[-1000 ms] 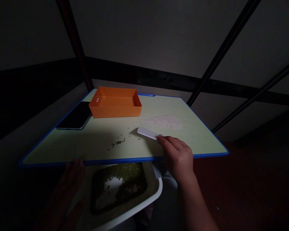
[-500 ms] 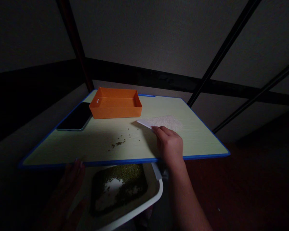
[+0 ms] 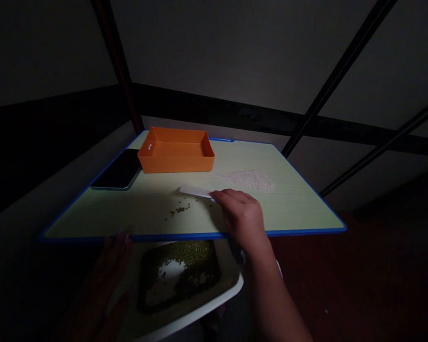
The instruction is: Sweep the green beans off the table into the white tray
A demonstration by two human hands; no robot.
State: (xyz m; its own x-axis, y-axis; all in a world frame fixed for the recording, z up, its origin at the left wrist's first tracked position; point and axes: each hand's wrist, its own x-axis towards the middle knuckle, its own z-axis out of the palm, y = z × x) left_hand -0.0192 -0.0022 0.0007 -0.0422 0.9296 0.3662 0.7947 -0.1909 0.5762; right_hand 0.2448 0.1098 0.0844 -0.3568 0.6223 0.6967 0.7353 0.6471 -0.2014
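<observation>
My right hand is closed in a pinch on a flat white scraper-like piece, held over the table. Just below its left tip lie several scattered small green beans. Right of them, a thin patch of pale grains spreads across the tabletop. My left hand is in deep shadow at the table's front edge, its fingers stretched out and the thumb apart. Beside it, below the edge, is a white tub with many green beans in it; whether the hand touches the tub is too dark to see.
An orange open box stands at the back left of the pale table, which has a blue rim. Left of the box lies a dark-screened tablet or phone. A panelled wall rises behind the table.
My right hand has brought the white piece left and nearer, from beside the pale grains to above the scattered beans. The left hand keeps its place at the edge. The view has shifted slightly.
</observation>
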